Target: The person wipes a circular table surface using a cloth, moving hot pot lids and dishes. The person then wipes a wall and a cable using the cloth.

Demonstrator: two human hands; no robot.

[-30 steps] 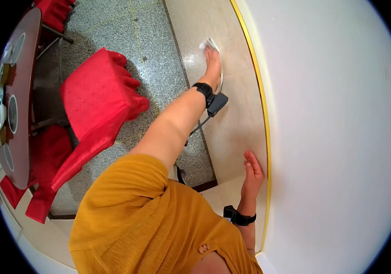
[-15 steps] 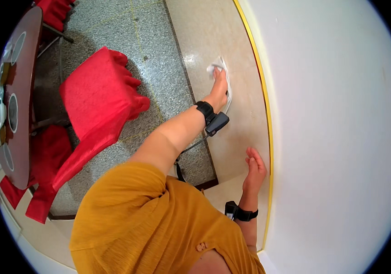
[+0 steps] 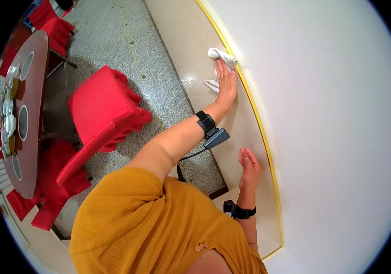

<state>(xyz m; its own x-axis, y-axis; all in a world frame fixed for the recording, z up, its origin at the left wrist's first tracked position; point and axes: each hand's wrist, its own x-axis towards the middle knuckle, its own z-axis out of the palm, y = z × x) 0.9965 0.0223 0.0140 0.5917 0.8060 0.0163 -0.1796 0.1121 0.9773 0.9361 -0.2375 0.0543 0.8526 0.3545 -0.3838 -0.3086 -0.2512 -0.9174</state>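
My left hand [image 3: 227,86] reaches out with its fingers stretched over a white cloth [image 3: 223,55], pressing it against a smooth beige surface [image 3: 186,59]. The crumpled cloth shows beyond the fingertips and along one side of the hand; the part beneath is hidden. Its far end touches the yellow strip [image 3: 245,84] that edges the beige surface. My right hand [image 3: 250,171] is nearer to me beside the same strip, fingers loosely bent and apart, with nothing in it. Both wrists wear black straps with small dark devices.
A white wall [image 3: 332,137] rises to the right of the yellow strip. On the left, a chair with a red cover [image 3: 104,102] stands on the grey speckled floor [image 3: 108,41]. Past it is a round table [image 3: 37,114] with dishes, and several more red-covered chairs around it.
My left hand has slid the cloth across the beige surface to the yellow strip, and more of the cloth is spread out. My right hand has barely moved. The whole view has shifted slightly.
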